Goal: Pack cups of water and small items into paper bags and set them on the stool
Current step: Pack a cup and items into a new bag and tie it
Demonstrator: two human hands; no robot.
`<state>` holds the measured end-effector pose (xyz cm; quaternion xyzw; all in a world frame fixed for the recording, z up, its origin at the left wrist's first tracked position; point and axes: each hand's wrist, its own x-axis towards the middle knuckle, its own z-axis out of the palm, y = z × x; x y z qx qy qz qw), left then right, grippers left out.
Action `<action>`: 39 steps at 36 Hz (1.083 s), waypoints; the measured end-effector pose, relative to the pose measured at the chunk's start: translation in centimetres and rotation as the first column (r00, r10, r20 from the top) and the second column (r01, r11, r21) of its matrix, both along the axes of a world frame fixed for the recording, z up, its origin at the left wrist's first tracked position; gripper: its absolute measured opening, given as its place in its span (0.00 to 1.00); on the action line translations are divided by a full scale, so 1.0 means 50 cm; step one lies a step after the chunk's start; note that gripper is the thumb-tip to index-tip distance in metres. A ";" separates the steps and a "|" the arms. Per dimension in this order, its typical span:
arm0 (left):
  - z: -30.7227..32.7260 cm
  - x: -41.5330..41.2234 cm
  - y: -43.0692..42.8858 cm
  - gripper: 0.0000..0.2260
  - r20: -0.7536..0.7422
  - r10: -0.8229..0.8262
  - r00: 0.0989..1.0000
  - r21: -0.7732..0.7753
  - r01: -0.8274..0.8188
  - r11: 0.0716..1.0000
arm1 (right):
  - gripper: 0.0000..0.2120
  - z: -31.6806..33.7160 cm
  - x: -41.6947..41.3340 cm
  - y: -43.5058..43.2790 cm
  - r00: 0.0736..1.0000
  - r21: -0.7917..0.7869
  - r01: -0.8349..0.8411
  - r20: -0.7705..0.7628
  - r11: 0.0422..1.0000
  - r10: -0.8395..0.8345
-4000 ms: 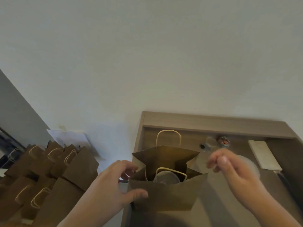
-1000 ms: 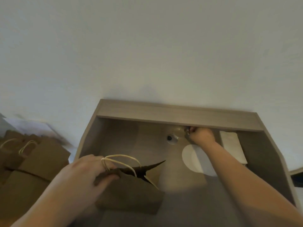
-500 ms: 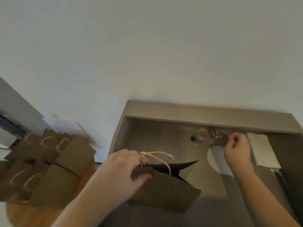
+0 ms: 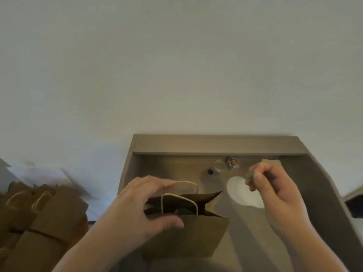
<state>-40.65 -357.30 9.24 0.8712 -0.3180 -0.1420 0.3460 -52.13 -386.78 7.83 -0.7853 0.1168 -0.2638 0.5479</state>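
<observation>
Fingers point(image 4: 157, 185) of the left hand point(image 4: 137, 209) curl over the far left rim of the open paper bag point(image 4: 186, 236), with the thumb pressed on its near face, so the hand grips that side of the mouth. The bag stands upright, its two twine handles point(image 4: 180, 195) rising beside the fingertips. Inside the mouth something dark and rounded shows (too dim to identify).

Right of the bag and a little beyond it, the right hand point(image 4: 275, 193) hangs in the air with its fingers curled, thumb and forefinger pinching a small greenish item point(image 4: 249, 176) whose shape is blurred. Under that hand, just right of the bag's far corner, a white disc point(image 4: 243, 197) lies flat on the wooden desk point(image 4: 216, 144).

Farther behind the bag, near the desk's raised back edge, lie a clear container point(image 4: 217, 167) and, touching or just beside it, a small jar of coloured bits point(image 4: 232, 163).

Left of the bag, off the desk and lower down, brown bags with twine handles point(image 4: 51, 211) stand packed close together. Behind them lies a white sheet of paper point(image 4: 37, 173).
</observation>
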 end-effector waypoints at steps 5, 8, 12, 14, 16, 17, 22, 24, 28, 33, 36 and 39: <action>0.068 -0.043 -0.014 0.16 0.300 0.171 0.939 -0.357 -0.056 0.932 | 0.03 0.078 -0.024 0.114 0.947 0.057 -0.239 0.236 0.969 0.219; 0.110 -0.067 -0.015 0.09 0.377 0.160 0.912 -0.452 0.031 0.891 | 0.02 0.088 -0.019 0.166 0.899 0.095 -0.358 0.303 0.929 0.316; 0.138 -0.079 -0.006 0.16 0.111 -0.063 0.992 -0.391 0.102 0.915 | 0.02 0.097 -0.011 0.208 0.862 0.039 -0.402 0.353 0.915 0.364; 0.138 -0.081 -0.004 0.16 -0.036 -0.145 0.989 -0.409 0.118 0.905 | 0.01 0.100 -0.007 0.219 0.851 -0.005 -0.405 0.363 0.914 0.379; 0.138 -0.080 -0.003 0.17 -0.133 -0.166 0.977 -0.440 0.092 0.893 | 0.02 0.101 -0.001 0.226 0.857 -0.058 -0.384 0.349 0.922 0.379; 0.138 -0.079 -0.002 0.17 -0.188 -0.170 0.967 -0.459 0.066 0.886 | 0.02 0.099 0.002 0.229 0.863 -0.076 -0.371 0.339 0.926 0.374; 0.144 -0.079 0.002 0.12 -0.319 -0.170 0.932 -0.486 -0.007 0.874 | 0.03 0.084 -0.004 0.240 0.900 -0.020 -0.348 0.272 0.937 0.340; 0.144 -0.081 0.002 0.10 -0.333 -0.161 0.929 -0.486 -0.022 0.874 | 0.05 0.081 -0.013 0.244 0.915 0.040 -0.350 0.226 0.936 0.333; 0.142 -0.082 0.003 0.10 -0.328 -0.150 0.933 -0.514 -0.043 0.857 | 0.08 0.088 -0.022 0.251 0.923 0.059 -0.347 0.196 0.936 0.330; 0.144 -0.083 0.002 0.11 -0.350 -0.127 0.928 -0.527 -0.083 0.846 | 0.07 0.092 -0.017 0.249 0.949 0.070 -0.277 0.178 0.958 0.262; 0.143 -0.082 0.002 0.10 -0.355 -0.139 0.924 -0.517 -0.070 0.853 | 0.04 0.094 -0.017 0.250 0.946 0.142 -0.295 0.181 0.945 0.269; 0.145 -0.082 0.000 0.07 -0.380 -0.145 0.914 -0.502 -0.072 0.862 | 0.02 0.096 -0.016 0.248 0.951 0.215 -0.286 0.182 0.934 0.249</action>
